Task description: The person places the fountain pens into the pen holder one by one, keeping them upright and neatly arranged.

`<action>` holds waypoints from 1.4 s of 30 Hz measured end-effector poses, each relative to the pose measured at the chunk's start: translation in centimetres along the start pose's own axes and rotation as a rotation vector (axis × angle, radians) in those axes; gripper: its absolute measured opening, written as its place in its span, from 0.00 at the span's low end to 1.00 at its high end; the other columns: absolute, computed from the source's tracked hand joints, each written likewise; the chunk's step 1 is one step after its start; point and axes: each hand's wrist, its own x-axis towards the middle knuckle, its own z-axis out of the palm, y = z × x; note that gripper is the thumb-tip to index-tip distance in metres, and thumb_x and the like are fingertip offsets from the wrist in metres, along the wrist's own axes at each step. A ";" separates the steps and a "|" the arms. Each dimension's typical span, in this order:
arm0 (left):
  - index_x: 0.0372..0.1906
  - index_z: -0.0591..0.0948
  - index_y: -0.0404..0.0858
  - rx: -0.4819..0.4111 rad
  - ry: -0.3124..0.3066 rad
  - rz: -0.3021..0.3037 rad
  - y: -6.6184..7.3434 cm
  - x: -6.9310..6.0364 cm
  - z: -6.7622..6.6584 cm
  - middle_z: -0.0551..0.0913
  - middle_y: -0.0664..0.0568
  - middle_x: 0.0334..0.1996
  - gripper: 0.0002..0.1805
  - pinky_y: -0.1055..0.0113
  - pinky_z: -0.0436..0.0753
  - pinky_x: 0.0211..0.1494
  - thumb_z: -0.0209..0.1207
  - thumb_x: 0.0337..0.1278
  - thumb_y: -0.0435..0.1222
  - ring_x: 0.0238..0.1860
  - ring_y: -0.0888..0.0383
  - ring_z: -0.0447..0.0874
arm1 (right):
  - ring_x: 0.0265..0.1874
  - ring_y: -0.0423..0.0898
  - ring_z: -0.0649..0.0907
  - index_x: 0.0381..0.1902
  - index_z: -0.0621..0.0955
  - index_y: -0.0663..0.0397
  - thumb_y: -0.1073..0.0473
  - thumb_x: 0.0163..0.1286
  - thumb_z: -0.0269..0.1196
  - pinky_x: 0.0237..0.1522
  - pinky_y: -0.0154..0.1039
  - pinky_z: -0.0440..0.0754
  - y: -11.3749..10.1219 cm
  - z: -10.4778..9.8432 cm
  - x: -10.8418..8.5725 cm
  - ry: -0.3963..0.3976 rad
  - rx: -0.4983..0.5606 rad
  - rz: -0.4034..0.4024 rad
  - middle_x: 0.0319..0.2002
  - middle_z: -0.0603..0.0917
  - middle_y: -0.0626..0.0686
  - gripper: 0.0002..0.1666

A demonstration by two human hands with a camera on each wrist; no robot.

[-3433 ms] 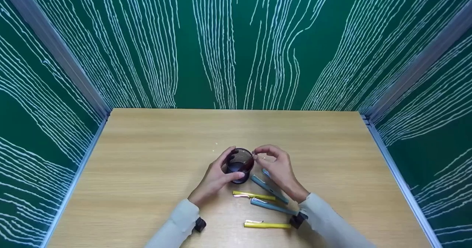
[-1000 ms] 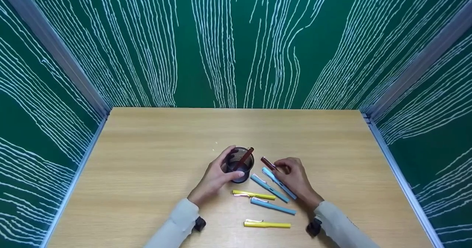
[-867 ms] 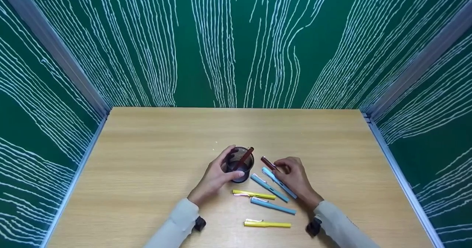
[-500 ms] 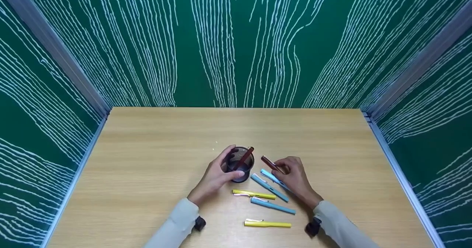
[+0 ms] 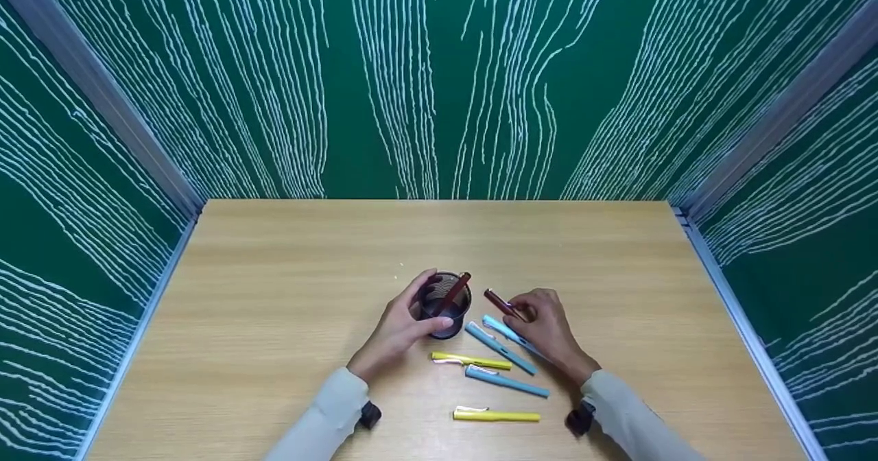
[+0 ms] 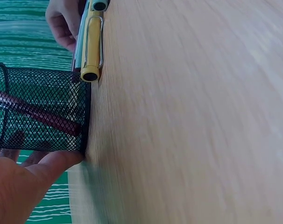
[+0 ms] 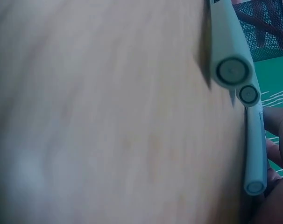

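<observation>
My left hand (image 5: pixel 403 325) gripped the cup (image 6: pixel 48 86), guessing that steadied it; my right hand (image 5: pixel 547 325) pinched 1 red pen (image 5: pixel 499 301).

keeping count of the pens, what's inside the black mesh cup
One dark red pen leans inside the black mesh cup; no second pen shows. From above, the left grip covers part of its near side, so the bit behind there cannot be seen.

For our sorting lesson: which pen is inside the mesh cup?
The dark red pen leaning in the mesh cup; the other dark red pen is pinched by the right hand, while yellow pens and blue pens lie on the table.
</observation>
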 end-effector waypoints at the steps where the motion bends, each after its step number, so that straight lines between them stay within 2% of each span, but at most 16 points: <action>1: 0.87 0.65 0.44 0.003 0.001 -0.002 0.0 0.0 0.0 0.73 0.42 0.79 0.51 0.43 0.61 0.86 0.78 0.63 0.40 0.82 0.42 0.68 | 0.50 0.50 0.74 0.46 0.92 0.49 0.62 0.66 0.81 0.51 0.47 0.69 0.0 0.0 0.0 -0.002 0.001 0.003 0.39 0.84 0.48 0.12; 5: 0.87 0.65 0.45 0.010 0.006 -0.006 0.1 0.0 0.1 0.74 0.43 0.80 0.52 0.44 0.61 0.86 0.79 0.63 0.40 0.82 0.43 0.68 | 0.49 0.50 0.73 0.45 0.92 0.50 0.62 0.66 0.81 0.50 0.46 0.68 -0.2 -0.1 0.1 0.006 -0.001 0.009 0.38 0.84 0.48 0.11; 12: 0.87 0.65 0.42 -0.021 0.015 0.003 0.0 0.2 0.1 0.75 0.41 0.78 0.53 0.46 0.62 0.86 0.80 0.61 0.38 0.80 0.42 0.71 | 0.47 0.50 0.74 0.42 0.91 0.54 0.65 0.64 0.80 0.49 0.46 0.69 -0.7 -0.2 0.2 0.037 -0.058 -0.045 0.34 0.83 0.47 0.10; 21: 0.87 0.65 0.45 -0.003 0.013 -0.005 0.2 0.1 0.1 0.75 0.43 0.79 0.53 0.46 0.60 0.87 0.80 0.61 0.40 0.81 0.43 0.69 | 0.48 0.50 0.76 0.41 0.90 0.54 0.64 0.66 0.78 0.48 0.46 0.73 -1.5 -0.4 0.1 0.010 -0.093 0.002 0.36 0.83 0.49 0.08; 27: 0.87 0.66 0.44 -0.004 0.012 0.016 0.0 0.3 0.2 0.75 0.42 0.78 0.51 0.43 0.60 0.87 0.79 0.62 0.39 0.81 0.42 0.70 | 0.47 0.50 0.77 0.45 0.89 0.55 0.64 0.69 0.75 0.49 0.45 0.77 -2.1 -0.9 -0.2 0.001 -0.049 0.066 0.41 0.83 0.52 0.08; 35: 0.87 0.66 0.47 0.018 0.012 0.004 0.1 0.1 0.2 0.74 0.44 0.80 0.51 0.45 0.59 0.87 0.79 0.62 0.41 0.82 0.43 0.69 | 0.46 0.50 0.79 0.50 0.88 0.53 0.61 0.71 0.75 0.49 0.41 0.79 -3.1 -1.5 -0.6 0.012 0.023 0.158 0.46 0.82 0.54 0.12; 42: 0.87 0.66 0.45 -0.012 0.013 0.005 -0.2 0.1 0.1 0.75 0.41 0.78 0.51 0.44 0.62 0.86 0.79 0.62 0.39 0.80 0.41 0.70 | 0.46 0.51 0.84 0.49 0.91 0.53 0.63 0.72 0.76 0.50 0.40 0.84 -3.9 -2.0 -1.0 0.084 0.089 0.093 0.46 0.85 0.55 0.10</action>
